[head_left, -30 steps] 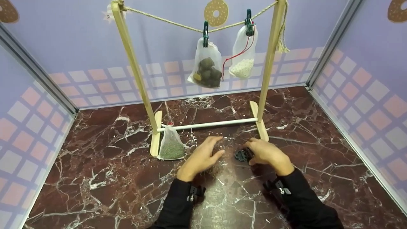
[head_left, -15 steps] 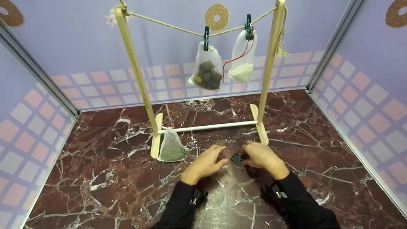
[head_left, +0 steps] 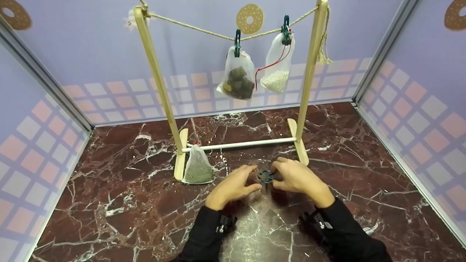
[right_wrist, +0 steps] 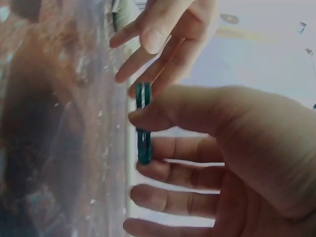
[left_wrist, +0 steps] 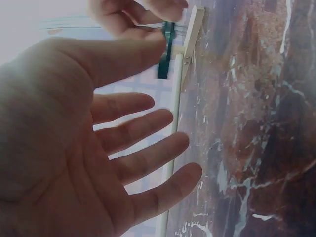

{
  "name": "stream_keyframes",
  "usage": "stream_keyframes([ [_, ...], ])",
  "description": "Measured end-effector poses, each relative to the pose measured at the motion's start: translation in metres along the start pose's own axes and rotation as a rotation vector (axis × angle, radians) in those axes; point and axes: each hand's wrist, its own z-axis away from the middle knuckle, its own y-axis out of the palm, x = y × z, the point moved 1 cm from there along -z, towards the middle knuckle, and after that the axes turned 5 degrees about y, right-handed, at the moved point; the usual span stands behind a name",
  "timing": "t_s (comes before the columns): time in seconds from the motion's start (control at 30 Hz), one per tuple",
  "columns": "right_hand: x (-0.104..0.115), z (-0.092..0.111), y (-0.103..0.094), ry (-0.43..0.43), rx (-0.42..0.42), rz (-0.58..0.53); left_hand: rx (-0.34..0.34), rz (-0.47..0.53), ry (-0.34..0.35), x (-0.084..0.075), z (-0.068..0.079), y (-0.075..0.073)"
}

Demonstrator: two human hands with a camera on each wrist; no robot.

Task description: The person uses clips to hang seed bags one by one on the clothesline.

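A dark green spring clip (head_left: 265, 176) is pinched between the thumb and fingers of my right hand (head_left: 300, 180). In the right wrist view the clip (right_wrist: 143, 123) stands edge-on at the thumb tip. My left hand (head_left: 232, 187) is just left of the clip, fingers spread and slightly bent, holding nothing. Its thumb overlaps the clip (left_wrist: 163, 66) in the left wrist view; whether they touch I cannot tell. Left of that hand, a mesh bag of small green grains (head_left: 198, 173) stands on the marbled table, against the rack's left foot.
Behind my hands stands a wooden rack (head_left: 307, 80) with a sagging rope (head_left: 193, 27) and a white bottom bar (head_left: 251, 144). Green clips hold a bag of dark lumps (head_left: 238, 78) and a bag of white grains (head_left: 276, 69) on the rope. Patterned walls (head_left: 196, 87) surround the table.
My right hand has moved left with the clip, bringing it nearer the left hand. The left hand has shifted only slightly. The hanging bags stay on the rope.
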Motion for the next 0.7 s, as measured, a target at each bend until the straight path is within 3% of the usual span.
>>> stream_keyframes([
  [0.13, 0.0049, 0.0006, -0.0071, -0.090, -0.015, -0.042, -0.015, 0.009, 0.069, -0.0005, -0.0016, -0.0034],
  [0.27, 0.0071, 0.0010, -0.0104, -0.126, -0.016, -0.056, -0.030, 0.023, 0.110, 0.0004, -0.0023, -0.0046],
  [0.7, 0.0089, 0.0026, -0.0103, -0.124, -0.018, -0.078, -0.052, 0.067, 0.096, 0.0011, 0.0002, -0.0043],
])
